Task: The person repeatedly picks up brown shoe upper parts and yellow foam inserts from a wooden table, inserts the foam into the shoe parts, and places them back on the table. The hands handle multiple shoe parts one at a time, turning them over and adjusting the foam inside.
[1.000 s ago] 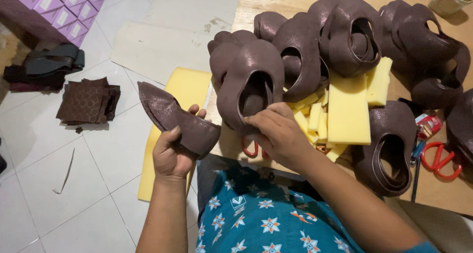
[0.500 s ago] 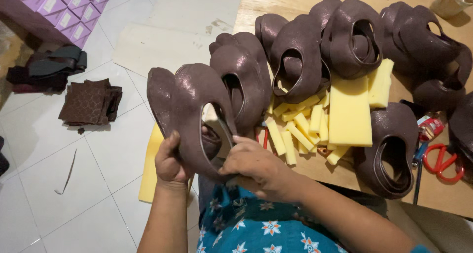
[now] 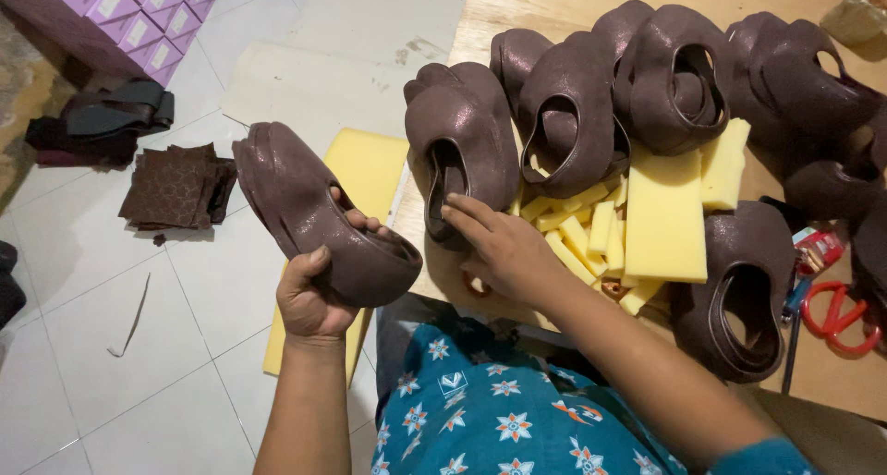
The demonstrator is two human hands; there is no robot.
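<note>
Left hand (image 3: 309,299) grasps brown shoe upper (image 3: 323,216) mid-frame. Right hand (image 3: 494,244), fingers loose, touches another upper (image 3: 462,142) on table (image 3: 554,4). Risk: nudging could topple crowded pile.

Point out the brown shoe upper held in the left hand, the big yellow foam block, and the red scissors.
brown shoe upper (image 3: 314,212): head view, on its curved outer side.
yellow foam block (image 3: 665,221): head view, on its flat top face.
red scissors (image 3: 836,318): head view, on a handle loop.

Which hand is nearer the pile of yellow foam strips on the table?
Right. The right hand rests just left of the foam strips, fingertips on a brown shoe upper. The left hand is off the table, holding another upper.
</note>
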